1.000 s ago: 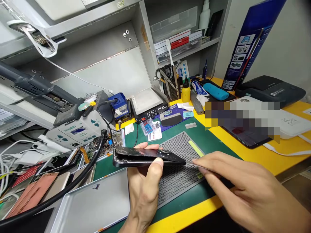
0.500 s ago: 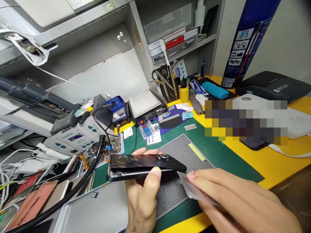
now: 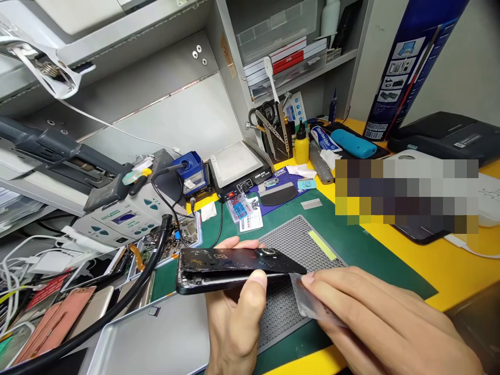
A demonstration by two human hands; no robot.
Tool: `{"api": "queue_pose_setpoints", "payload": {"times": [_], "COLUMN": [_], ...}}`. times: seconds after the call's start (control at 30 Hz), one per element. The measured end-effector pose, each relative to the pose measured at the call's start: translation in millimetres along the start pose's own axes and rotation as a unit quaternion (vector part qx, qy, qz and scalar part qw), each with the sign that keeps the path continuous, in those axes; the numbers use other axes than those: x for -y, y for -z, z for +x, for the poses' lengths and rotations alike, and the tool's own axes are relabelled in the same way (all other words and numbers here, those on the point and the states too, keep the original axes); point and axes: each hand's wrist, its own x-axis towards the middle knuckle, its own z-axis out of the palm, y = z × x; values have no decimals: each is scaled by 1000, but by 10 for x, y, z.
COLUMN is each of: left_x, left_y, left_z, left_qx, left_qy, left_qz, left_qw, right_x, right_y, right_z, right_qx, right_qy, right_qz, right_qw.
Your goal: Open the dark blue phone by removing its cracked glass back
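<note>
A black smartphone (image 3: pixel 234 265) lies tilted in my left hand (image 3: pixel 240 317), with the thumb on its near edge and fingertips showing behind it. Its back cover is lifted, leaving a gap along the near side and left end; the camera ring is near the right end. My right hand (image 3: pixel 378 312) pinches a thin, translucent plastic sheet (image 3: pixel 308 302). The sheet's tip is at the phone's right corner, by the cover's edge; how far it reaches in, I cannot tell. Beneath the phone lies a grey perforated mat (image 3: pixel 289 260) on a green work mat (image 3: pixel 375 265).
A grey metal tray (image 3: pixel 156 333) and a thick black hose (image 3: pixel 128 291) are at the lower left, beside a hot-air station (image 3: pixel 125 219). Behind stand a heating plate (image 3: pixel 238 164), a tool holder (image 3: pixel 275 138) and a yellow bottle (image 3: pixel 301 146). A blurred patch covers part of the right side.
The plastic sheet's tip has come up closer against the phone's right corner. Everything in view has shifted slightly to the right as the camera moved.
</note>
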Motion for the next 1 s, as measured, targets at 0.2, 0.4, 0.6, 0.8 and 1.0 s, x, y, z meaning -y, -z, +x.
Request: {"api": "queue_pose_setpoints", "payload": {"times": [0.2,0.4,0.6,0.8,1.0], "left_x": [-4,4,11,11,-58], "left_y": [9,11,19,19,60], "left_z": [17,24,47,49,77], "left_qx": [-3,-12,-20,-20,25], "left_qy": [-7,-6,9,13,10], "left_qz": [-2,-4,-10,-15,-38], "left_qw": [1000,1000,1000,1000,999], "right_x": [-27,-51,-89,-127,-163], "right_y": [1,-14,-29,-54,-66], "right_z": [-4,-17,-76,-168,-194], "right_qx": [0,-2,-9,-1,10], "right_qy": [13,19,13,-21,-20], "right_qz": [7,24,33,75,93], "right_qw": [1000,1000,999,997,995]}}
